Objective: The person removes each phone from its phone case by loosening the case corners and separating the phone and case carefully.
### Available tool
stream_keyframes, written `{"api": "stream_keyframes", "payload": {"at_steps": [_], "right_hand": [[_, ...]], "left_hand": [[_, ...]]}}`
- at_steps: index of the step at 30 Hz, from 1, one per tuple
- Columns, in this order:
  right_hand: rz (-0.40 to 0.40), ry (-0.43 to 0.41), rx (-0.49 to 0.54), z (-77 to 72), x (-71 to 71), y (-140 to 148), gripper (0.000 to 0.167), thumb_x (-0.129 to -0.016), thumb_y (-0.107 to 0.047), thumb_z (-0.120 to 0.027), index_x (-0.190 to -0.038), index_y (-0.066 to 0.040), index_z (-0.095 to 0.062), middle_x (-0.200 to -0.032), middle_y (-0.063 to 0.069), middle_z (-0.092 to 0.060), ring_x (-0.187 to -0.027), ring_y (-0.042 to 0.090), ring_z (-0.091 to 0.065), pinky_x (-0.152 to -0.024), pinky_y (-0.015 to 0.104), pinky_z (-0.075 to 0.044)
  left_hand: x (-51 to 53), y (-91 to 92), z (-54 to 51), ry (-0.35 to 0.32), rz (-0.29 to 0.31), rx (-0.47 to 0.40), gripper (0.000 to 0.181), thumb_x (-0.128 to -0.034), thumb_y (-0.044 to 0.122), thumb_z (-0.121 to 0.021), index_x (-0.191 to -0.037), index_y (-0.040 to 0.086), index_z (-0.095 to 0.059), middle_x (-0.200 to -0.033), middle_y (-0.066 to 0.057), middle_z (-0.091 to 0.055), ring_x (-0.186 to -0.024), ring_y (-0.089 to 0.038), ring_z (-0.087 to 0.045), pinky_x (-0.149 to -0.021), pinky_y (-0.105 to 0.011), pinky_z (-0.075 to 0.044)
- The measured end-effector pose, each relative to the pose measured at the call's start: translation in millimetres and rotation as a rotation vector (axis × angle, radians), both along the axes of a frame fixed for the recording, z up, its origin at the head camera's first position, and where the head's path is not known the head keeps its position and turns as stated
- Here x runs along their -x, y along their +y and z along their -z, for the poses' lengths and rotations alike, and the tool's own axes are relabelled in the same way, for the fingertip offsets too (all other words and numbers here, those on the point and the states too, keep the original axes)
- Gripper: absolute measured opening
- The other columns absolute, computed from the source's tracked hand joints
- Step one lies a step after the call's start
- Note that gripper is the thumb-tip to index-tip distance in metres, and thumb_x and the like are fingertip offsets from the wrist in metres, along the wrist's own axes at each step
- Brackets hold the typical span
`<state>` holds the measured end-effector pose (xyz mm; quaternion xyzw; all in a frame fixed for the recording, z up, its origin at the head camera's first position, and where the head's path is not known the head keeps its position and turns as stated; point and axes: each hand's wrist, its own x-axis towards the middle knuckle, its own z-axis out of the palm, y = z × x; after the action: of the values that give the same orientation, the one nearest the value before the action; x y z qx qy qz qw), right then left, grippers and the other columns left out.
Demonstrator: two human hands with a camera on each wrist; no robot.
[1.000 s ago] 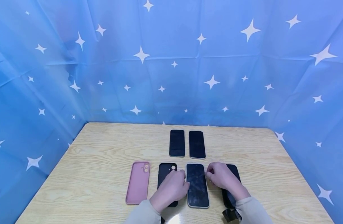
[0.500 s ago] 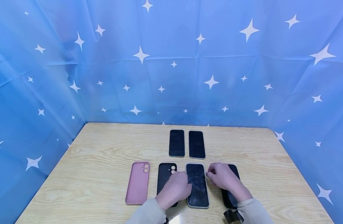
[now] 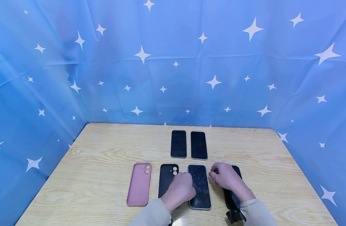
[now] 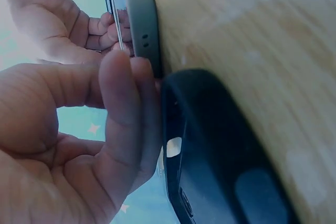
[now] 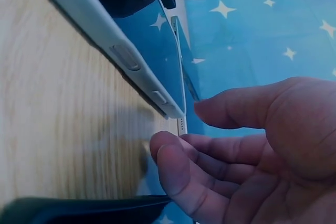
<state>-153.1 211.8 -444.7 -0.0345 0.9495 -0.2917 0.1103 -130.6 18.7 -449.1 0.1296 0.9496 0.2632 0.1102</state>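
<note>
A phone in a pale grey case [image 3: 200, 182] lies screen up between the two hands. My left hand [image 3: 179, 191] is over its left long edge, fingers bent, thumb over the screen; contact cannot be told. Under that hand is a black phone case [image 3: 165, 179], its hollow side up, partly covered. In the left wrist view the bent fingers [image 4: 119, 114] sit close beside the black case's rim [image 4: 202, 93]. My right hand [image 3: 223, 175] hovers just right of the pale-cased phone, fingers loosely curled and holding nothing; in the right wrist view thumb and fingertips are apart.
A pink phone case [image 3: 139, 185] lies at the left. Two dark phones, one on the left [image 3: 178, 143] and one on the right [image 3: 199, 145], lie farther back. A black phone [image 3: 232, 196] is partly under the right forearm. A blue star-printed curtain [image 3: 173, 72] surrounds the wooden table [image 3: 90, 166].
My left hand has shifted a little to the right, farther over the pale-cased phone's edge. The right hand has moved very slightly right. Phones and cases stay in place.
</note>
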Motion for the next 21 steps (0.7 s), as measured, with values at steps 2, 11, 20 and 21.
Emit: {"api": "stream_keyframes", "payload": {"at_steps": [2, 11, 20, 21], "right_hand": [[0.006, 0.010, 0.001, 0.4, 0.9, 0.5, 0.007, -0.098, -0.009, -0.065, -0.093, -0.005, -0.069, -0.068, -0.001, -0.060, -0.058, 0.013, -0.056, -0.056, 0.029, -0.045], [0.016, 0.042, 0.031, 0.4, 4.6, 1.7, 0.008, -0.099, -0.007, -0.062, -0.097, -0.003, -0.068, -0.071, 0.000, -0.062, -0.060, 0.014, -0.057, -0.056, 0.030, -0.046], [0.017, 0.069, 0.037, 1.3, 4.5, 1.1, 0.006, -0.098, -0.007, -0.065, -0.097, -0.003, -0.069, -0.075, -0.001, -0.065, -0.060, 0.011, -0.059, -0.057, 0.029, -0.048], [0.017, 0.071, 0.040, 1.1, 4.4, 0.8, 0.006, -0.098, -0.007, -0.065, -0.097, -0.003, -0.069, -0.075, -0.001, -0.065, -0.060, 0.011, -0.059, -0.057, 0.029, -0.048]], "left_hand": [[0.5, 1.0, 0.6, 0.008, 0.004, 0.020, 0.024, -0.0727, -0.001, -0.070, -0.059, 0.011, -0.054, -0.059, -0.003, -0.054, -0.053, -0.017, -0.051, -0.043, -0.029, -0.041], [3.9, 4.9, -1.0, 0.002, 0.013, 0.059, 0.026, -0.0728, 0.001, -0.072, -0.057, 0.011, -0.054, -0.061, -0.003, -0.054, -0.055, -0.017, -0.051, -0.045, -0.028, -0.042], [5.0, 4.8, -0.4, -0.053, -0.038, 0.012, 0.024, -0.0788, 0.001, -0.067, -0.060, 0.009, -0.054, -0.058, -0.004, -0.054, -0.051, -0.017, -0.053, -0.043, -0.027, -0.044], [4.9, 4.5, -0.9, -0.055, -0.042, -0.006, 0.025, -0.0794, 0.001, -0.067, -0.059, 0.009, -0.054, -0.054, -0.003, -0.054, -0.047, -0.016, -0.053, -0.042, -0.026, -0.044]]}}
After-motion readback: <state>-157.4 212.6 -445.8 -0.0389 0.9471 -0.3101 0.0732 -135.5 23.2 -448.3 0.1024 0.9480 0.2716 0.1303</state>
